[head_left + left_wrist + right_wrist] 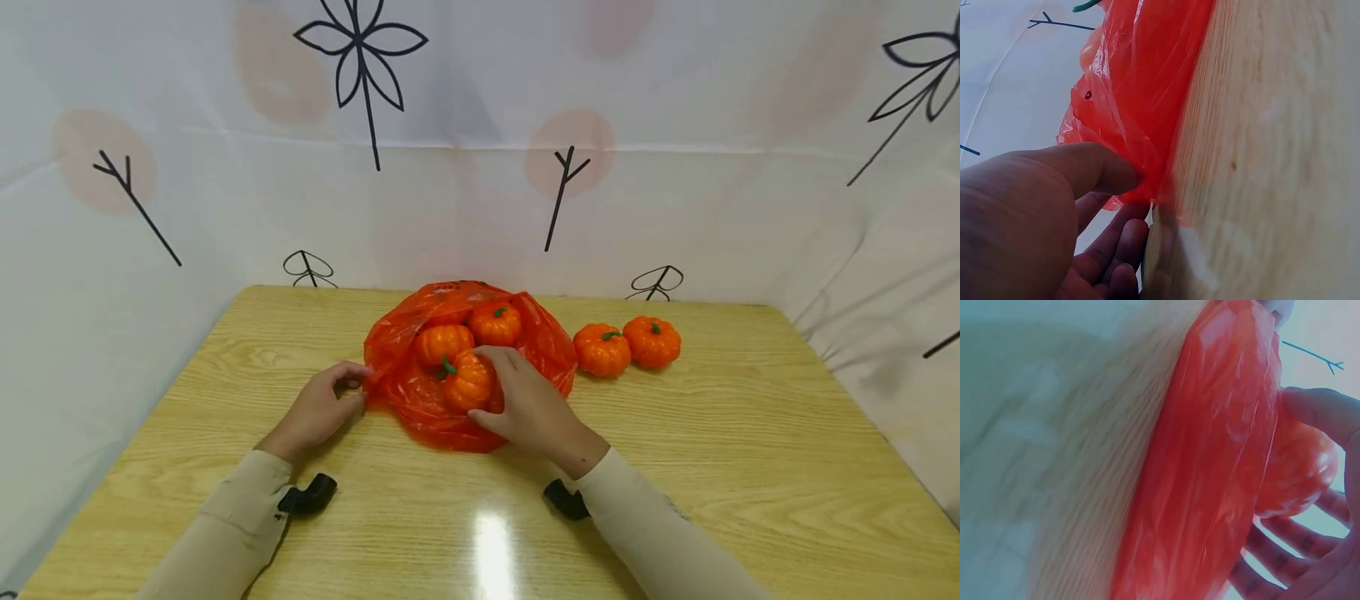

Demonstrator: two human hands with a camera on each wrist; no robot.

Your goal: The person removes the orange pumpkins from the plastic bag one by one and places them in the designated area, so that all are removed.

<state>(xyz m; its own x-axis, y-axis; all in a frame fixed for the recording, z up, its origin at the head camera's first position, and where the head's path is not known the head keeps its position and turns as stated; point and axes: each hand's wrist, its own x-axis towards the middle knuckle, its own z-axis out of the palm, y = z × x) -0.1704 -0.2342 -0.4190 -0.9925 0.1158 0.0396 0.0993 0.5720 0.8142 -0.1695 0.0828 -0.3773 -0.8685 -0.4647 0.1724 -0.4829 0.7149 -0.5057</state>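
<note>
A red plastic bag [420,421] lies spread open at the back middle of the table. Inside it sit a small orange pumpkin [444,343] and another pumpkin [496,323], both with green stems. My right hand [528,408] grips a third pumpkin [469,382] over the front part of the bag, its stem pointing left. In the right wrist view, thumb and fingers curve round that pumpkin [1297,469] beside the bag's wall. With my left hand [322,408] I pinch the bag's left edge; the left wrist view shows thumb and index finger on the red film [1147,125].
Two more pumpkins, one [602,351] beside the bag and one [652,342] touching it on the right, stand on the light wooden table [750,450]. A white cloth [465,208] with plant drawings hangs behind and at the sides.
</note>
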